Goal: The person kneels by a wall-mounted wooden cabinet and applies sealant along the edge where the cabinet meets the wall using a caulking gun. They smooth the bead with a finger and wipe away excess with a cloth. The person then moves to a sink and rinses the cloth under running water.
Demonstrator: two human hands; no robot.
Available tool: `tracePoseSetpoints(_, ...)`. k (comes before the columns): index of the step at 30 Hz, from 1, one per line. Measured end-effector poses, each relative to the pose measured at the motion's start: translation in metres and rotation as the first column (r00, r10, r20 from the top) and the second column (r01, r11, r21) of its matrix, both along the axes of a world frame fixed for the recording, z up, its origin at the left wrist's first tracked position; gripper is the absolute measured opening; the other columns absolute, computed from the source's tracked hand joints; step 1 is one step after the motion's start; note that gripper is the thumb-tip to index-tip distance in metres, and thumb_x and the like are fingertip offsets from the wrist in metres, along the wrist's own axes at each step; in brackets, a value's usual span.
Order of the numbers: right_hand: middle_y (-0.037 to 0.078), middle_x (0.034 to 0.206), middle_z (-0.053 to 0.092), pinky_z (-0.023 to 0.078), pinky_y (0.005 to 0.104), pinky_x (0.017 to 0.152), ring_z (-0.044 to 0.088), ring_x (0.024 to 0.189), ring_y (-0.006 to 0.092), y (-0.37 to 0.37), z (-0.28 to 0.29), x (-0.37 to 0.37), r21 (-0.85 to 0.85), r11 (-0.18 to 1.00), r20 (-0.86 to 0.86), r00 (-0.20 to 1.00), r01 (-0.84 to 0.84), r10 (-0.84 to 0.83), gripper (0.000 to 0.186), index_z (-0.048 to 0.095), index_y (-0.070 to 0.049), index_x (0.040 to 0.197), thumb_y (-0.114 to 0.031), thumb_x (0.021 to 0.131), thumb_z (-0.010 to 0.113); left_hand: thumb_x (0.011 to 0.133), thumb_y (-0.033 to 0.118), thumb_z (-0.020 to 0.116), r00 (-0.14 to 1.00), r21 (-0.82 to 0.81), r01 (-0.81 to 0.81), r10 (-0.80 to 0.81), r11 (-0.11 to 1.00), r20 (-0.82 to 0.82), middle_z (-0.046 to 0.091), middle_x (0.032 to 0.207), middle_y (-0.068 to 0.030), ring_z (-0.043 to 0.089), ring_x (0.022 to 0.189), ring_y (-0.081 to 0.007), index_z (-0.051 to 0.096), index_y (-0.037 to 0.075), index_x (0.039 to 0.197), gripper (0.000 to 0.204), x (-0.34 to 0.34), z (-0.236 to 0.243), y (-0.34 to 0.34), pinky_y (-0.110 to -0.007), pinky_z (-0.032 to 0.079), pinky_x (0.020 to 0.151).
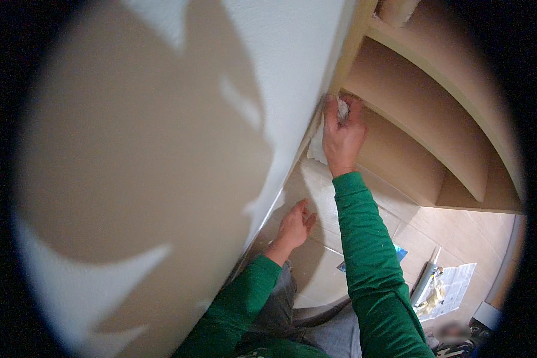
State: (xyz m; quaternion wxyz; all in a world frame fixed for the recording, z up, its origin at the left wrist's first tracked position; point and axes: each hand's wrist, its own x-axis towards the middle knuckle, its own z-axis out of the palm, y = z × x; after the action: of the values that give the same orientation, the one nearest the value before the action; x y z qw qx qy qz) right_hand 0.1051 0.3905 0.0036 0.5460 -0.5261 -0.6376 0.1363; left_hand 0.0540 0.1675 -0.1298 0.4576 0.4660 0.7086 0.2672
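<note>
My right hand (342,136) grips a crumpled white rag (317,143) and presses it where the white wall (280,71) meets the edge of the wooden stair stringer (353,42). The rag hangs below my fingers against the wall's base. My left hand (295,225) is lower down, fingers loosely spread, close to the wall's bottom edge and holding nothing. Both arms wear green sleeves.
Wooden stair steps (423,113) rise to the right. Beige floor tiles (423,232) lie below. A caulk tube (425,280) rests on a printed paper sheet (456,286) at lower right, a small blue packet (398,253) beside it. A large shadow covers the wall at left.
</note>
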Motion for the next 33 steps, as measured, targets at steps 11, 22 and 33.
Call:
tracePoseSetpoints(11, 0.023, 0.102, 0.071, 0.053, 0.0481, 0.085, 0.069, 0.095, 0.0427, -0.003, -0.002, 0.003, -0.145, 0.989, 0.004, 1.0, 0.002, -0.001, 0.032, 0.066, -0.002, 0.108, -0.031, 0.094, 0.068, 0.093, 0.027, 0.07, 0.998, 0.047, 0.008, -0.005, 0.999, -0.063, 0.068, 0.104, -0.0183, 0.068, 0.09, -0.0341, 0.051, -0.002, 0.138, 0.057, 0.002, -0.002, 0.002, -0.046, 0.055, 0.083)
tracePoseSetpoints(22, 0.022, 0.101, 0.07, 0.053, 0.0494, 0.082, 0.068, 0.093, 0.0427, -0.002, 0.005, 0.002, -0.163, 0.987, 0.03, 1.0, 0.011, -0.006, 0.032, 0.064, -0.003, 0.107, -0.033, 0.094, 0.068, 0.092, 0.025, 0.071, 1.0, 0.013, 0.021, -0.02, 1.0, -0.021, 0.068, 0.104, -0.0171, 0.068, 0.089, -0.0341, 0.05, -0.002, 0.139, 0.058, 0.0, -0.01, 0.001, -0.045, 0.055, 0.082)
tracePoseSetpoints(33, 0.022, 0.097, 0.069, 0.053, 0.0481, 0.078, 0.068, 0.089, 0.0414, 0.0, -0.014, 0.007, -0.096, 0.995, 0.062, 0.998, 0.003, 0.003, 0.033, 0.064, -0.003, 0.106, -0.034, 0.095, 0.069, 0.092, 0.027, 0.07, 1.0, 0.005, 0.01, -0.01, 1.0, -0.019, 0.069, 0.105, -0.0167, 0.068, 0.093, -0.0349, 0.05, -0.001, 0.139, 0.058, 0.002, -0.005, 0.003, -0.046, 0.054, 0.086)
